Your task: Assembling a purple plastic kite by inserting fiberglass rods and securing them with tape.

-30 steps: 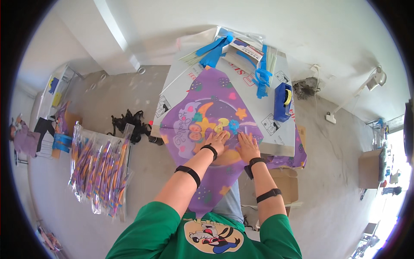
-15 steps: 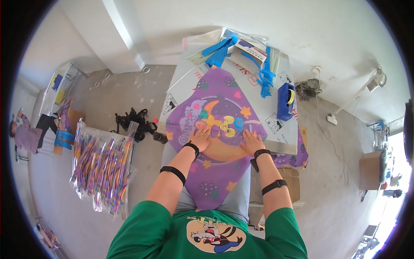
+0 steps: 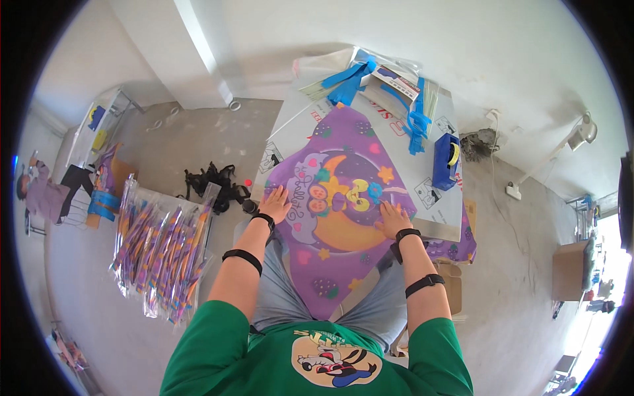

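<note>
A purple diamond-shaped kite sail (image 3: pixel 323 254), printed with a moon, stars and a yellow cartoon figure, lies spread over the grey board of the table (image 3: pixel 432 221). Its near corner hangs past the table's front edge, above my lap. My left hand (image 3: pixel 276 202) rests flat on the sail's left edge, fingers spread. Near the right edge, my right hand (image 3: pixel 394 220) also presses flat, its fingers stretched out. Neither hand grips anything. Beyond the sail's far tip are blue ribbons (image 3: pixel 345 84) and pale thin rods.
A blue tape dispenser (image 3: pixel 442 162) with yellow tape stands on the table's right side. An open box (image 3: pixel 393 86) sits at the back. To my left lie several plastic-wrapped colourful packs (image 3: pixel 158 244) and black straps (image 3: pixel 214 188). A cardboard box (image 3: pixel 452 287) is at lower right.
My left hand has moved left from the sail's middle to its left edge. My right hand has shifted only slightly, staying flat near the right edge. My knees are farther apart.
</note>
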The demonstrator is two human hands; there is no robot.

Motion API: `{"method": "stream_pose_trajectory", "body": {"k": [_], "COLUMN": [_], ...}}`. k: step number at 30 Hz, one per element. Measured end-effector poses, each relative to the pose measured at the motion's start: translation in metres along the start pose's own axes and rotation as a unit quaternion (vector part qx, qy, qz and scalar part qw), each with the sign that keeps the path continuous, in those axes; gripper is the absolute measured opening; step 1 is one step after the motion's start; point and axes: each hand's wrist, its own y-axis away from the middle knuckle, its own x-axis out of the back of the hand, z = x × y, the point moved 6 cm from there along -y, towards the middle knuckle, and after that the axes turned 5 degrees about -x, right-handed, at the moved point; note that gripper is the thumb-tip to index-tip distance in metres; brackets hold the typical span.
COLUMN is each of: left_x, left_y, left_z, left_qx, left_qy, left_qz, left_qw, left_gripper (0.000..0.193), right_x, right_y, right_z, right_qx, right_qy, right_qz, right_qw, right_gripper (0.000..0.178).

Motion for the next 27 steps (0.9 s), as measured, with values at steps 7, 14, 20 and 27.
{"method": "stream_pose_trajectory", "body": {"k": [7,14,20,27], "left_x": [-0.001,-0.004,0.007,0.028], "left_y": [0.005,0.011,0.0,-0.013], "left_z": [-0.02,-0.042,-0.04,-0.037], "left_qx": [0.031,0.084,0.093,0.088], "left_qy": [-0.012,-0.011,-0.024,-0.042], "left_qz": [-0.002,0.041,-0.027,-0.095], "left_qw": [0.999,0.996,0.995,0.991], "left_gripper": [0.063,0.065,0.067,0.066], "right_x": [0.0,-0.003,0.0,0.008], "right_y": [0.003,0.009,0.011,0.006], "right_z": [-0.004,-0.003,-0.004,-0.003], "right_qx": [-0.005,0.006,0.001,-0.006], "right_qy": [0.009,-0.019,-0.017,-0.013], "right_qz": [0.011,0.031,0.049,0.019], "right_qw": [1.0,0.999,0.999,1.0], "right_gripper": [0.072,0.072,0.071,0.067]}}
